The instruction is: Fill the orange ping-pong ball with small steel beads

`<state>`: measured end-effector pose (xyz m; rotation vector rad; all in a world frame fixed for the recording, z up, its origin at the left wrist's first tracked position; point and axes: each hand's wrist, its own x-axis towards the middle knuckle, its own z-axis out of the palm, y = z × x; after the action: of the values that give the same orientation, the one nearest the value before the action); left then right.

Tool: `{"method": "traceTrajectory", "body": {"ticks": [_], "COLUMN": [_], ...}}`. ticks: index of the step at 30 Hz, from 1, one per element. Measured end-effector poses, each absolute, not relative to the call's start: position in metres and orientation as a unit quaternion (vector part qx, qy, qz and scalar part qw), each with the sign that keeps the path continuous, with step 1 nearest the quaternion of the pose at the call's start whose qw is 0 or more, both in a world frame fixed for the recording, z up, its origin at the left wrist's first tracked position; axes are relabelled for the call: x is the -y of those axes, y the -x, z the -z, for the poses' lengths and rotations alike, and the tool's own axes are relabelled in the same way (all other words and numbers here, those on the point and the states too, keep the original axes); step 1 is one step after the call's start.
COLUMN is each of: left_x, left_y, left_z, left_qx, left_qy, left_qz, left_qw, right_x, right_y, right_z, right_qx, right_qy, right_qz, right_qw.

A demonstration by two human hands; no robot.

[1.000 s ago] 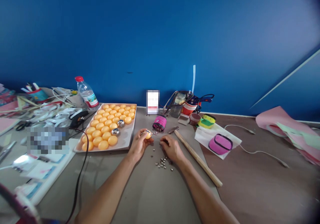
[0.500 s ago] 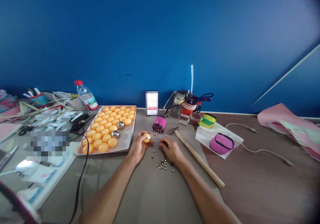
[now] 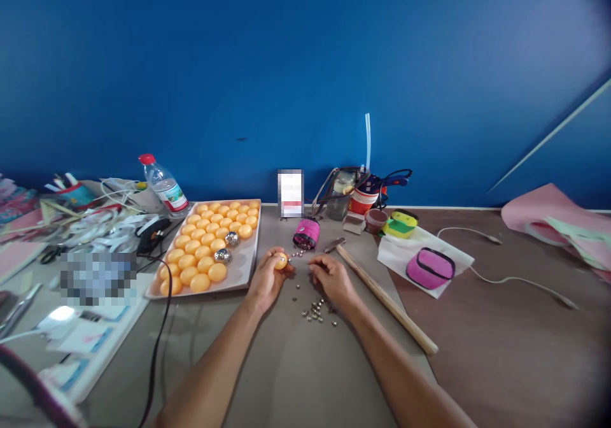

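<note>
Landmark: the white tray [image 3: 242,263], on the worktop [image 3: 291,367] in front of you. Your left grip [image 3: 266,280] is just beside the tray's near right corner, fingers closed around one orange ball [image 3: 279,262]. A small metallic patch shows on that ball; too small to make out.

Your right grip [image 3: 333,280] is further right of the tray, fingers curled, thumb and fingertips drawn toward each other. Cannot tell whether they meet or pinch anything.

In the tray: rows of orange balls [image 3: 203,250], plus two silver-covered balls [image 3: 227,247] toward its right side. Right of the tray, a magenta pouch [image 3: 306,232] lies on its side, small metal studs [image 3: 298,250] at its mouth. More loose studs [image 3: 315,312] sit right of the tray and nearer you, between your forearms.

Beyond your right grip from the tray, a wooden-handled hammer [image 3: 387,302] lies slantwise. Behind the tray's far left corner, a red-capped bottle [image 3: 168,192].
</note>
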<state>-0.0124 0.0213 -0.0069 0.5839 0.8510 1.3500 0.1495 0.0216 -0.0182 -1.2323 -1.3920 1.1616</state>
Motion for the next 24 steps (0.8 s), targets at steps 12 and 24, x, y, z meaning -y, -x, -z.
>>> {"method": "traceTrajectory", "body": {"ticks": [12,24], "left_x": [-0.012,-0.004], "left_y": [0.011,0.016], "left_z": [-0.005,-0.013], "left_qx": [-0.322,-0.275], "left_qy": [-0.238,-0.302], "left_qz": [-0.577,-0.529], "left_qw": [0.711,0.744], "right_x": [-0.015,-0.012], "right_y": [-0.148,-0.150], "right_z": [0.014,-0.002], "right_qx": [0.454,0.342], "right_qy": [0.413,0.292], "right_qz": [-0.596,-0.701], "right_qw": [0.517,0.553]}}
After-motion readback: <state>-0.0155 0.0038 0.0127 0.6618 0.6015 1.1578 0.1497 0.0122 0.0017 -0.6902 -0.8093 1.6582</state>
